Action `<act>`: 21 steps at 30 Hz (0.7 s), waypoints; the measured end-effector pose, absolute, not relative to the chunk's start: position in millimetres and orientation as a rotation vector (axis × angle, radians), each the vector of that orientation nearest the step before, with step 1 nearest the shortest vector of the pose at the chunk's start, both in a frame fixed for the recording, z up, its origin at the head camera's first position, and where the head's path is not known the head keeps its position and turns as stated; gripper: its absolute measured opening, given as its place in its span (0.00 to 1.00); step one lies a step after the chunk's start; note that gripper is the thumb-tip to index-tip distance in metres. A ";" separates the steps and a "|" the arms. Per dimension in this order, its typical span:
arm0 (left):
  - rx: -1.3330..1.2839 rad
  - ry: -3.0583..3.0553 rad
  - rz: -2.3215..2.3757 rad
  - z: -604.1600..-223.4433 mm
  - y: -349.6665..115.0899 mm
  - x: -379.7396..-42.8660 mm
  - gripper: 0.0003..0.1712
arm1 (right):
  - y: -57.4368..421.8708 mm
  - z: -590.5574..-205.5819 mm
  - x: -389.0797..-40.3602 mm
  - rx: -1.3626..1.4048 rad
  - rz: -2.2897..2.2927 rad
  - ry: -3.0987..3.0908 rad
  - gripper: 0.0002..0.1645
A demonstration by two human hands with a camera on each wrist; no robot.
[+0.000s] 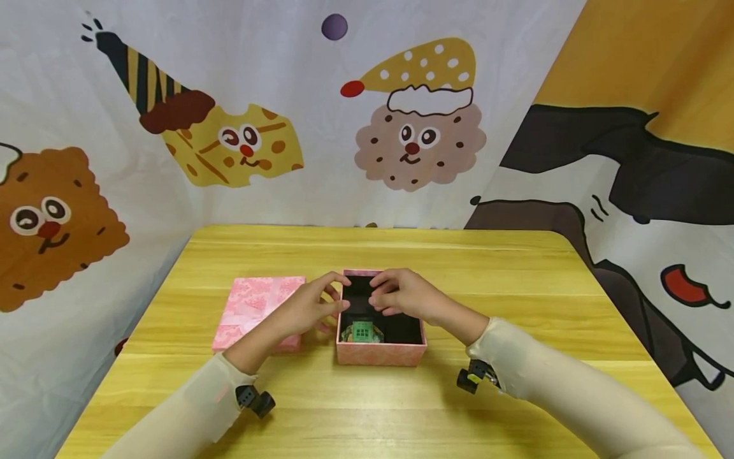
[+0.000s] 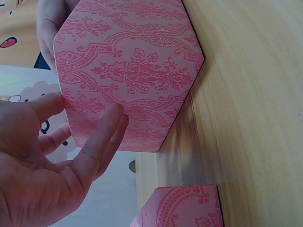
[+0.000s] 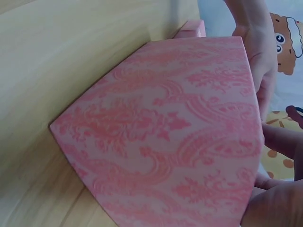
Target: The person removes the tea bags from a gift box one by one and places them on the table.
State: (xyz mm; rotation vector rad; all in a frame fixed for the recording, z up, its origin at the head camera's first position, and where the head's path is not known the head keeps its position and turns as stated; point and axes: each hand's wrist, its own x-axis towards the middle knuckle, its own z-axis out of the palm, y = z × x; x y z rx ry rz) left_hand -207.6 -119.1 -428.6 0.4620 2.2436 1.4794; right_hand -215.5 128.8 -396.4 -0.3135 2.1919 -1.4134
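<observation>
A pink patterned box point(image 1: 381, 355) with a black inside stands uncovered at the middle of the table. Within it, near the front left, lies a small green item with dark printing point(image 1: 362, 331). My left hand point(image 1: 312, 306) holds the box's left wall. Its thumb and index finger are at the rim, and two more fingers point(image 2: 97, 146) lie along the outside of the wall. From the right, my right hand point(image 1: 407, 296) reaches over the box with bent fingers close to the black interior. Whether those fingers pinch something dark I cannot tell.
A pink patterned lid point(image 1: 252, 306) lies flat on the yellow wood-grain table point(image 1: 487, 268), left of the box and partly behind my left forearm. A cloth with cartoon figures point(image 1: 321, 210) hangs behind the table's far edge.
</observation>
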 end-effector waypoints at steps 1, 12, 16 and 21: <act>0.457 2.244 1.479 -428.4 -118.9 -207.5 0.22 | 127.4 -397.0 -216.0 -0.313 -1.407 2.181 0.24; 0.460 2.228 1.482 -428.5 -120.3 -207.5 0.24 | 117.4 -404.2 -225.6 -0.242 -1.379 2.068 0.26; 0.465 2.232 1.483 -428.8 -120.4 -207.8 0.24 | 114.2 -406.3 -227.2 -0.250 -1.381 2.055 0.24; 0.468 2.242 1.487 -429.6 -119.8 -207.7 0.24 | 108.5 -411.7 -226.6 -0.289 -1.327 2.083 0.23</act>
